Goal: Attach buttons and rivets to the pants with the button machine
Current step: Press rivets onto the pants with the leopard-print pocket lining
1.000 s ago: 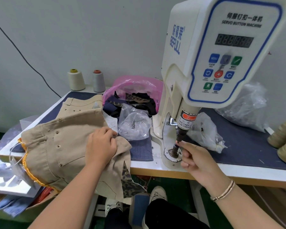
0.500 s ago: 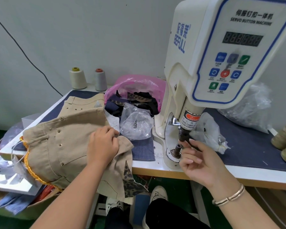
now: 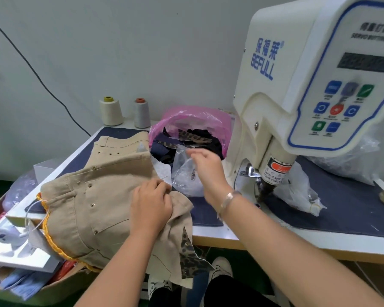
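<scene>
Pink bag (image 3: 193, 120) of scraps at 12 o'clock, clear bag (image 3: 184, 173) before it, button machine (image 3: 297, 85) at 2. Tan pants (image 3: 93, 196) lie at 9; my left hand (image 3: 151, 207) clutches their edge. My right hand (image 3: 205, 165) hovers over the clear bag, blurred; I cannot tell its grasp.

tan riveted pants (image 3: 93, 196) lie bunched on the table's left — white button machine (image 3: 297, 85) upright, right

Two thread cones (image 3: 111, 111) upright at the back corner of the tabletop (image 3: 231, 237), side by side, one cream, one grey. Pink plastic bag (image 3: 195, 120) of dark and leopard-print scraps near them. Black cable (image 3: 31, 69) slants down the wall. Cardboard box (image 3: 53, 286) below the left edge.
</scene>
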`<state>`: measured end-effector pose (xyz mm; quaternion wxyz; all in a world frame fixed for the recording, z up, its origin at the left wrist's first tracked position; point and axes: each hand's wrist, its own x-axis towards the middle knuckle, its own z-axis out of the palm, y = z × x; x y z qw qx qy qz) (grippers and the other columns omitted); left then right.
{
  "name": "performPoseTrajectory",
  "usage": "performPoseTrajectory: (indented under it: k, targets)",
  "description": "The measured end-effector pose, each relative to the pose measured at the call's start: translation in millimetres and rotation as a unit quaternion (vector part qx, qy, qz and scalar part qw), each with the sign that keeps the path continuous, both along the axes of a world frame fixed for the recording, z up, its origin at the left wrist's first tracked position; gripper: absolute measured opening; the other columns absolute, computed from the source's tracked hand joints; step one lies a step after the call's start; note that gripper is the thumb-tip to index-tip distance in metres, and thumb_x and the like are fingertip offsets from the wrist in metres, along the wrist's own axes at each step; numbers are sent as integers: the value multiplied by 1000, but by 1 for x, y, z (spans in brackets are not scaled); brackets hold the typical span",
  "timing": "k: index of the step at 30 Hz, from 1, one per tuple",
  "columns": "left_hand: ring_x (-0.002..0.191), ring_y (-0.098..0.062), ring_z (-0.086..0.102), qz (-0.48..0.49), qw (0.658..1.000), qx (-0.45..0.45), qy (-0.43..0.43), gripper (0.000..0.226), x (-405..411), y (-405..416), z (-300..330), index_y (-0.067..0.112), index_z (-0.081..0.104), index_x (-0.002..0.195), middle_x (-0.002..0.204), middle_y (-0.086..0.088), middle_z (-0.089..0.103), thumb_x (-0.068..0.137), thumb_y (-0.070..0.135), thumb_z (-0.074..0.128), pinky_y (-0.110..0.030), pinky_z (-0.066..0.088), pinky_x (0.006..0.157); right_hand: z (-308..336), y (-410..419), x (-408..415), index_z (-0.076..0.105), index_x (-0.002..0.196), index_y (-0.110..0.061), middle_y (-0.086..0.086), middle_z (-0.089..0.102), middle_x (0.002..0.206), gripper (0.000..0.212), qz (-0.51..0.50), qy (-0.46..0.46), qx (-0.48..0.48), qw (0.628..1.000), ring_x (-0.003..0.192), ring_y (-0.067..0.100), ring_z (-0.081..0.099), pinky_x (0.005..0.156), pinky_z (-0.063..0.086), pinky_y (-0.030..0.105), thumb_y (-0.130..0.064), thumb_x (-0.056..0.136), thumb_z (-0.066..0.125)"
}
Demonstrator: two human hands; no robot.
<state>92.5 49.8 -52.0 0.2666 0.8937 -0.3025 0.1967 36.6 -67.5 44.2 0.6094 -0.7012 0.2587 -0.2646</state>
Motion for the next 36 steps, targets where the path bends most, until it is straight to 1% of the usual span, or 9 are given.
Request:
performPoseTrajectory:
  k: [5, 12, 16, 22, 26, 28, 32, 34, 36]
  targets:
    - [75, -26, 58, -9, 1000, 0, -20, 23, 1, 2, -2, 17, 69, 78, 85, 0, 64, 69, 18, 48, -37, 44, 71, -14, -66, 87, 70, 108, -5, 8, 51, 133, 28, 9, 153, -472, 868, 124, 25, 42, 105, 34, 37, -10, 93, 47]
    - [74, -20, 56, -10, 1000, -10, -26, 20, 5, 0, -8, 21, 65, 78, 86, 5, 61, 69, 20, 47, -33, 45, 71, -33, -106, 133, 64, 117, -7, 9, 52, 135, 32, 19, 386, -529, 756, 131, 26, 38, 102, 35, 37, -18, 93, 46]
    - [74, -17, 56, -13, 999, -12, -30, 15, 5, -1, -9, 22, 64, 78, 86, 6, 60, 67, 20, 53, -32, 45, 71, -35, -103, 140, 65, 109, -9, 12, 60, 122, 28, -21, 361, -507, 783, 120, 29, 48, 101, 35, 38, -10, 89, 46]
    - [74, -19, 58, -14, 1000, -12, -25, 15, 4, 0, -6, 21, 65, 76, 84, 5, 62, 65, 18, 55, -32, 44, 70, -4, -88, 117, 69, 109, -7, 2, 63, 108, 22, -96, -39, -185, 977, 102, 16, 60, 87, 46, 20, -7, 90, 59]
    - [88, -15, 57, -39, 994, -56, 80, 24, 4, 2, 1, 25, 68, 81, 93, 10, 64, 77, 27, 45, -29, 34, 82, 11, -41, 77, 69, 95, -12, -2, 62, 93, 28, -65, -164, -230, 957, 80, -2, 55, 71, 42, 11, 7, 84, 53]
    - [96, -12, 58, -104, 953, -158, 236, 33, 9, 9, 12, 27, 69, 86, 103, 8, 68, 88, 34, 36, -28, 37, 90, -1, -12, 47, 70, 94, -8, -1, 61, 89, 31, -13, -203, -346, 916, 80, 1, 56, 69, 44, 14, 12, 80, 50]
    - [95, -20, 67, -138, 673, -484, 542, 53, 29, 33, 41, 11, 64, 113, 120, -18, 66, 101, 47, 25, -26, 54, 79, -39, 37, -2, 73, 100, -11, 5, 71, 93, 37, 179, -130, -550, 806, 84, 24, 66, 73, 53, 35, 7, 79, 48]
    - [92, -24, 69, -100, 673, -446, 582, 56, 38, 51, 45, 17, 61, 117, 111, -13, 70, 91, 62, 37, -33, 57, 71, -56, 46, -16, 72, 107, -16, 4, 72, 100, 35, 247, -33, -576, 779, 89, 26, 67, 77, 53, 40, 2, 82, 56]
    - [97, -24, 67, -55, 760, -342, 550, 41, 44, 62, 43, 15, 58, 117, 110, -10, 69, 90, 47, 57, -41, 55, 82, -64, 50, -25, 68, 115, -19, 2, 70, 111, 31, 283, 25, -543, 790, 107, 22, 62, 95, 45, 39, -10, 88, 55]
